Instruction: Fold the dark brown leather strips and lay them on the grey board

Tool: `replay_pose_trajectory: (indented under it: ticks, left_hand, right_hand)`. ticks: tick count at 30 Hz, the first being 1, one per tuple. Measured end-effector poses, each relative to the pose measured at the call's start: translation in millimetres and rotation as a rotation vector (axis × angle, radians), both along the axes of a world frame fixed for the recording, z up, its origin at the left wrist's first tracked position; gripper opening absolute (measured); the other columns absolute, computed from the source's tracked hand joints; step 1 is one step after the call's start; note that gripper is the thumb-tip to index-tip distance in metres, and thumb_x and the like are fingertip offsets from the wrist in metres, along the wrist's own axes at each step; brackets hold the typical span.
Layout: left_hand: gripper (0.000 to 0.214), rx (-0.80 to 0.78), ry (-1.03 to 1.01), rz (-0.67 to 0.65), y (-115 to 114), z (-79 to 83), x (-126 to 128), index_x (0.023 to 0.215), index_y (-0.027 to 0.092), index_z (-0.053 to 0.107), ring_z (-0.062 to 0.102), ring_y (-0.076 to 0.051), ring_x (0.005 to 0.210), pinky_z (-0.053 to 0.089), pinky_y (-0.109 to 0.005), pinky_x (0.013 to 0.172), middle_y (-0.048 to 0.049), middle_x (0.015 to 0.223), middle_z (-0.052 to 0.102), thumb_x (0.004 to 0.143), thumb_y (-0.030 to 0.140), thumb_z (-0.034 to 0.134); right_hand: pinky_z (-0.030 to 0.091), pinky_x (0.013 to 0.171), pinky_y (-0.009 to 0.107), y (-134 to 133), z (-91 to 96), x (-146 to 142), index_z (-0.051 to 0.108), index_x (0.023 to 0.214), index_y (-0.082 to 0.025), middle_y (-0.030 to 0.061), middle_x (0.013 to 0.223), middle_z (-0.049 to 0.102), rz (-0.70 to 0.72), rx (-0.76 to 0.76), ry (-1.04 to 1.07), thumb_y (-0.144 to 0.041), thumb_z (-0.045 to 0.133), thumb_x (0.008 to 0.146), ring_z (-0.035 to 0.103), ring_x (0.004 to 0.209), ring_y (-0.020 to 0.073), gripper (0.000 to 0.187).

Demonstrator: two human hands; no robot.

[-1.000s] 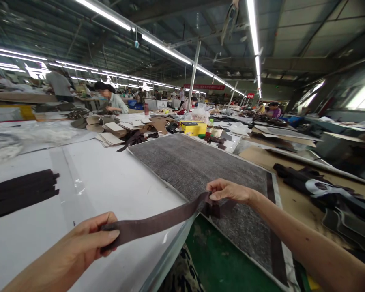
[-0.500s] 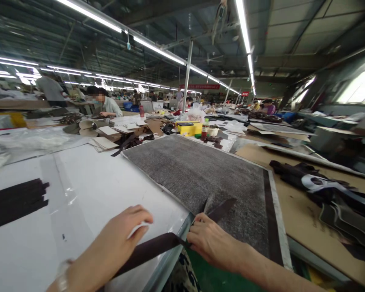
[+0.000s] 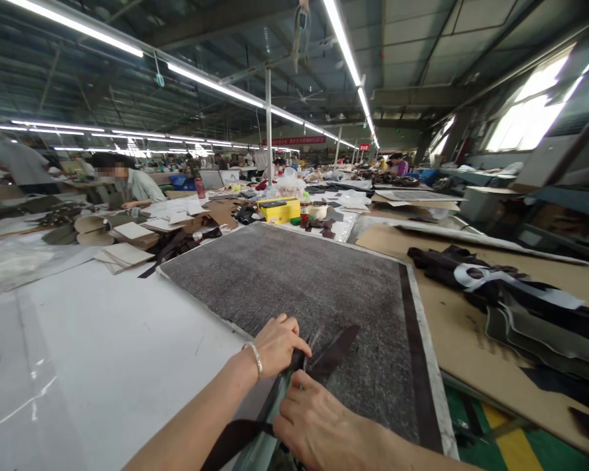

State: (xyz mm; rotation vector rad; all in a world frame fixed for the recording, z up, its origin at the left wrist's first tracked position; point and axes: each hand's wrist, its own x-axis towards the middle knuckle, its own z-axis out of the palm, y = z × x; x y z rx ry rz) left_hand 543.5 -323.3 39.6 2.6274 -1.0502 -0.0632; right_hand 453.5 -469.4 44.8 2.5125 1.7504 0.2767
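A: Spread out around the hands?
B: White tabletop (image 3: 122, 340) on the left, large grey rough-surfaced board (image 3: 294, 261) ahead, brown cardboard sheet (image 3: 446, 327) to the right.
A: And the arms?
B: Both stretched inward from the bottom of the view, cut off there, close together at the board's near edge. Right hand (image 3: 319, 415) lower and nearer, back uppermost, fingers curled in; contents hidden, so impossible to tell if gripping. Left hand (image 3: 279, 345) just above, palm down, index finger extended onto dark material; pinching or merely pressing, hard to say.
A: Nearby?
B: Heap of dark pieces (image 3: 525, 291) on the cardboard, well apart. Farther back, co-worker (image 3: 142, 184) bent over a table.
A: The strip?
B: Dark brown strip (image 3: 235, 435) at the table's near edge, from below the left forearm up to the right hand, lower end out of view. Dark tapering piece (image 3: 341, 347) flat on the board; joined or separate, unclear.
A: Smaller still?
B: Yellow box (image 3: 279, 211) past the board, pale bracelet (image 3: 255, 360) on the left wrist. Thin light sliver (image 3: 315, 338) beside the left fingertips, too blurred to name.
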Motion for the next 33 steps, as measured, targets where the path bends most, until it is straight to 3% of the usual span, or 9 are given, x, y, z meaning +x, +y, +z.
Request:
replay_pose_trajectory:
  ticks: [7, 9, 11, 14, 16, 18, 21, 25, 33]
  left_hand:
    - [0.047, 0.045, -0.001, 0.019, -2, 1.1, 0, 0.097, 0.043, 0.071, 0.043, -0.019, 0.092, 0.033, -0.035, 0.08, -0.0014, 0.095, 0.055, 0.084, 0.006, 0.047]
    - [0.045, 0.049, -0.003, 0.024, -2, 1.4, -2, 0.097, 0.042, 0.072, 0.043, -0.02, 0.093, 0.033, -0.035, 0.08, -0.002, 0.096, 0.055, 0.084, 0.007, 0.047]
    - [0.042, 0.05, -0.002, 0.034, -1, 1.5, -4, 0.097, 0.04, 0.072, 0.043, -0.02, 0.093, 0.034, -0.035, 0.08, -0.0025, 0.096, 0.055, 0.085, 0.008, 0.047]
    - [0.044, 0.039, 0.002, 0.051, 2, 1.4, -8, 0.099, 0.041, 0.071, 0.043, -0.021, 0.094, 0.034, -0.035, 0.079, -0.0025, 0.099, 0.055, 0.084, 0.007, 0.046]
    - [0.049, 0.024, 0.001, 0.058, 4, 1.2, -11, 0.102, 0.042, 0.07, 0.043, -0.021, 0.095, 0.034, -0.036, 0.08, -0.0022, 0.101, 0.055, 0.083, 0.005, 0.044]
    - [0.052, 0.012, -0.002, 0.06, 6, 0.8, -12, 0.104, 0.042, 0.069, 0.043, -0.021, 0.096, 0.034, -0.036, 0.081, -0.0023, 0.102, 0.054, 0.082, 0.003, 0.043]
    - [0.053, 0.004, -0.006, 0.064, 7, -0.3, -14, 0.104, 0.042, 0.069, 0.043, -0.021, 0.096, 0.034, -0.036, 0.081, -0.0026, 0.101, 0.054, 0.081, 0.002, 0.043]
    - [0.054, 0.004, -0.012, 0.066, 8, -2.2, -13, 0.105, 0.044, 0.068, 0.043, -0.021, 0.096, 0.034, -0.036, 0.081, -0.0026, 0.103, 0.053, 0.082, 0.003, 0.042]
    - [0.052, 0.017, 0.007, 0.074, 6, -1.8, -10, 0.103, 0.045, 0.069, 0.041, -0.022, 0.096, 0.032, -0.037, 0.081, -0.0029, 0.103, 0.051, 0.083, 0.004, 0.043]
  right_hand:
    - [0.039, 0.075, 0.033, 7, -17.7, -2, 0.054, 0.072, -0.018, -0.0017, 0.065, 0.058, 0.078, 0.078, -0.004, -0.019, 0.048, 0.092, 0.049, 0.058, 0.014, 0.021]
    - [0.04, 0.077, 0.032, 3, -12.8, -2, 0.058, 0.082, -0.019, -0.0012, 0.074, 0.062, 0.087, 0.168, 0.091, -0.021, 0.047, 0.094, 0.054, 0.068, 0.0144, 0.017]
    - [0.041, 0.082, 0.03, -13, 2.2, 6, 0.059, 0.1, -0.022, 0.0018, 0.093, 0.064, -0.115, 0.324, 0.21, -0.021, 0.045, 0.094, 0.058, 0.085, 0.0154, 0.015]
    - [0.042, 0.081, 0.031, -57, 26.2, 34, 0.056, 0.111, -0.019, 0.0084, 0.107, 0.061, -0.772, 0.476, 0.236, -0.026, 0.045, 0.094, 0.057, 0.098, 0.021, 0.022]
    - [0.042, 0.075, 0.034, -89, 30.6, 59, 0.06, 0.104, -0.016, 0.0122, 0.101, 0.062, -1.142, 0.402, 0.258, -0.039, 0.05, 0.092, 0.059, 0.094, 0.0277, 0.027]
    - [0.042, 0.068, 0.033, -115, 23.6, 83, 0.063, 0.079, -0.016, 0.0117, 0.081, 0.064, -1.234, 0.362, 0.333, -0.046, 0.05, 0.091, 0.063, 0.08, 0.0282, 0.035]
    - [0.039, 0.057, 0.027, -131, 2.4, 105, 0.057, 0.058, -0.017, 0.0048, 0.057, 0.059, -1.209, 0.384, 0.481, -0.049, 0.049, 0.09, 0.06, 0.054, 0.0184, 0.045]
    - [0.035, 0.048, 0.022, -125, -15.6, 111, 0.057, 0.06, -0.017, -0.0009, 0.052, 0.055, -1.15, 0.49, 0.572, -0.034, 0.054, 0.085, 0.051, 0.044, 0.0116, 0.031]
    - [0.037, 0.062, 0.023, -89, 16.4, 54, 0.056, 0.072, -0.019, -0.0021, 0.069, 0.056, -0.79, 0.572, 0.52, -0.029, 0.052, 0.089, 0.053, 0.067, 0.0131, 0.021]
